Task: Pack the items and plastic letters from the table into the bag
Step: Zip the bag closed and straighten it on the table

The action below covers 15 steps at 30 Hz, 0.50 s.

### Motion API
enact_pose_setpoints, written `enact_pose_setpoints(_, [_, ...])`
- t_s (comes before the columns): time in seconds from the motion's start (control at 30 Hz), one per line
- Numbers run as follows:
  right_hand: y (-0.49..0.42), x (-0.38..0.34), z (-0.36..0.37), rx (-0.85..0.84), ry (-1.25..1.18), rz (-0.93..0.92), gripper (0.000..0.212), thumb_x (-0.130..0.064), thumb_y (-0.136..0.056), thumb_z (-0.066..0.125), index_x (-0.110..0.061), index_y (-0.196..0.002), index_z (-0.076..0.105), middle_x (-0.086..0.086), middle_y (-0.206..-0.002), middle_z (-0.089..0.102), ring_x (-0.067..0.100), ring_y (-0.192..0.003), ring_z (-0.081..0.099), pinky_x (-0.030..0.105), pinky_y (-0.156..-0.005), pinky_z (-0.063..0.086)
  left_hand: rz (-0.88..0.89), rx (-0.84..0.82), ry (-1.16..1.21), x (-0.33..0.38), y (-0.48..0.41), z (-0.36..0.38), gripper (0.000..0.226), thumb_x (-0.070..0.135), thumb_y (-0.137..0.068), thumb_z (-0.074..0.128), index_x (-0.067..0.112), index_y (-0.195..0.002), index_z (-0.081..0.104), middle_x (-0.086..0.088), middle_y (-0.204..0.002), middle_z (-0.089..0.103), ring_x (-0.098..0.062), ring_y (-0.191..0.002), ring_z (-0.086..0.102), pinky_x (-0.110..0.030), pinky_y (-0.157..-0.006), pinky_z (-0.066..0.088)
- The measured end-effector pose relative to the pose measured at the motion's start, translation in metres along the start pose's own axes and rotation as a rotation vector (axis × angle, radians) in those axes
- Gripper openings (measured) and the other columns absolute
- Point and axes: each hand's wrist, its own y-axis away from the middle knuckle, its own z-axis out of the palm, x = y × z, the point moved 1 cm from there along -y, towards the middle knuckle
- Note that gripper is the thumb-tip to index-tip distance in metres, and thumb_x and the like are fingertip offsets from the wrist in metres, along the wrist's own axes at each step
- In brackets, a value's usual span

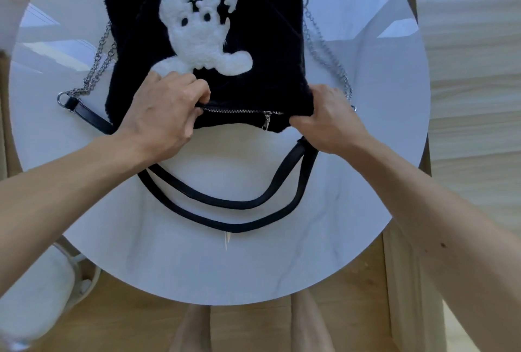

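Hiding bag [267, 41] zipper [239, 111] end: left hand [163, 114]

From my feed this reads as a room in a home, most likely a dining or living corner. I see a round counter [366, 182] with a glossy white top veined like marble, the kind that serves as a small dining table. Bright, window-like reflections [48, 41] lie across its far left side. Under it runs a light wooden plank floor [253, 323]. At the lower left a chair [36, 295] with a fluffy white seat and a pale frame stands near the rim. On the top lies a personal thing: a black plush bag [267, 41] with a white bear figure and chain straps.
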Motion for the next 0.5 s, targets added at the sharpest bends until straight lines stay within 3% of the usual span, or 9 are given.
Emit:
enact_pose_setpoints(0.1, [0.0,0.005,-0.001,-0.124,-0.297,0.109,0.024,-0.012,-0.075,0.064,-0.016,-0.069,0.041,-0.013,-0.051,0.033,0.009,-0.049,0.031,0.022,-0.05,0.028,-0.041,-0.011,0.003,0.003,0.0,0.0,0.014,0.006,-0.085,0.065,0.013,-0.095,0.057,-0.003,-0.084,0.056,-0.029,-0.082,0.054,-0.042,-0.079,0.033])
enact_pose_setpoints(0.2, [0.003,0.002,-0.002,-0.206,-0.481,0.066,0.027,-0.021,-0.082,0.071,-0.018,-0.072,0.046,-0.008,-0.059,0.036,0.011,-0.053,0.033,0.022,-0.051,0.028,-0.057,-0.032,-0.016,0.005,-0.001,-0.002,0.013,0.007,-0.085,0.065,0.011,-0.095,0.058,-0.005,-0.086,0.058,-0.032,-0.085,0.055,-0.045,-0.081,0.035])
enact_pose_setpoints(0.27, [0.003,0.002,0.002,-0.176,-0.522,0.054,0.024,-0.021,-0.085,0.071,-0.018,-0.073,0.05,-0.012,-0.055,0.039,0.008,-0.048,0.034,0.017,-0.047,0.028,-0.077,-0.035,-0.025,0.009,-0.003,-0.005,0.013,0.008,-0.084,0.066,0.01,-0.096,0.059,-0.007,-0.087,0.059,-0.033,-0.086,0.053,-0.046,-0.081,0.036])
enact_pose_setpoints(0.37, [0.001,0.004,0.012,-0.001,-0.5,0.099,0.022,-0.02,-0.081,0.069,-0.02,-0.071,0.05,-0.017,-0.048,0.04,0.001,-0.044,0.037,0.009,-0.044,0.03,-0.064,0.045,0.046,0.031,-0.005,-0.01,0.015,0.012,-0.08,0.065,0.011,-0.093,0.058,-0.006,-0.087,0.055,-0.029,-0.083,0.051,-0.043,-0.074,0.04])
enact_pose_setpoints(0.43, [0.001,0.004,0.018,0.045,-0.515,0.13,0.021,-0.021,-0.078,0.068,-0.013,-0.07,0.05,-0.014,-0.053,0.044,0.004,-0.049,0.04,0.015,-0.049,0.033,-0.092,0.072,0.154,0.06,-0.005,-0.006,0.014,0.025,-0.082,0.063,0.015,-0.089,0.058,-0.001,-0.082,0.055,-0.026,-0.077,0.054,-0.04,-0.067,0.046])
enact_pose_setpoints(0.5, [0.0,0.004,0.022,0.017,-0.581,0.153,0.021,-0.021,-0.077,0.068,-0.003,-0.077,0.057,-0.003,-0.062,0.054,0.009,-0.056,0.049,0.025,-0.057,0.039,-0.292,0.022,0.249,0.087,-0.006,0.004,0.024,0.041,-0.087,0.059,0.018,-0.091,0.064,0.002,-0.077,0.061,-0.026,-0.073,0.06,-0.039,-0.064,0.052])
